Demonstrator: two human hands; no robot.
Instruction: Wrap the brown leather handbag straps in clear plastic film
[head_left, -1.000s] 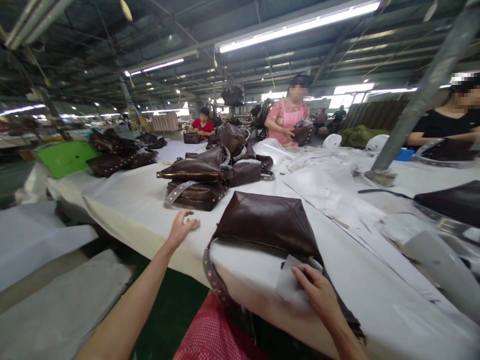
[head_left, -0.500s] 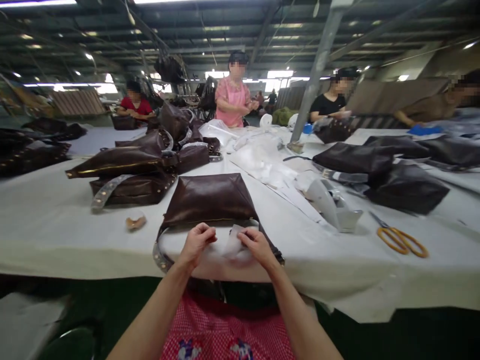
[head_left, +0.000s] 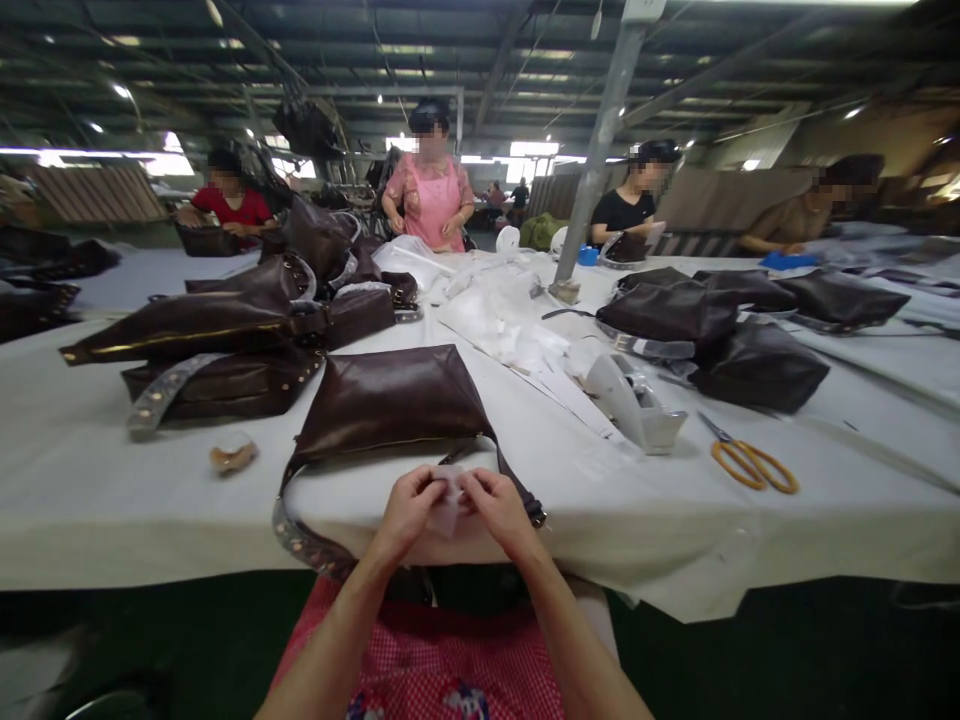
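Observation:
Between my two hands is a small translucent white sheet (head_left: 447,505), thin like tissue or film. My left hand (head_left: 409,508) pinches its left side and my right hand (head_left: 495,503) pinches the right. Just beyond them a dark brown leather bag (head_left: 397,395) lies on the white-covered table (head_left: 180,510), its zipper edge toward me. The bag's strap (head_left: 300,535) curves round on the left, studded and partly covered in clear wrapping, and hangs over the table edge. More strap with a buckle (head_left: 537,510) lies right of my right hand.
Stacked brown bags (head_left: 225,330) stand at left, others (head_left: 757,365) at right. Orange-handled scissors (head_left: 754,466), a tape dispenser (head_left: 637,405), crumpled white wrapping (head_left: 502,310) and a small brown scrap (head_left: 233,456) lie around. A metal post (head_left: 596,150) rises from the table. Several co-workers sit or stand opposite.
My left hand has come over to the translucent sheet, which only my right hand held before. Both hands are now close together. The view has turned slightly right.

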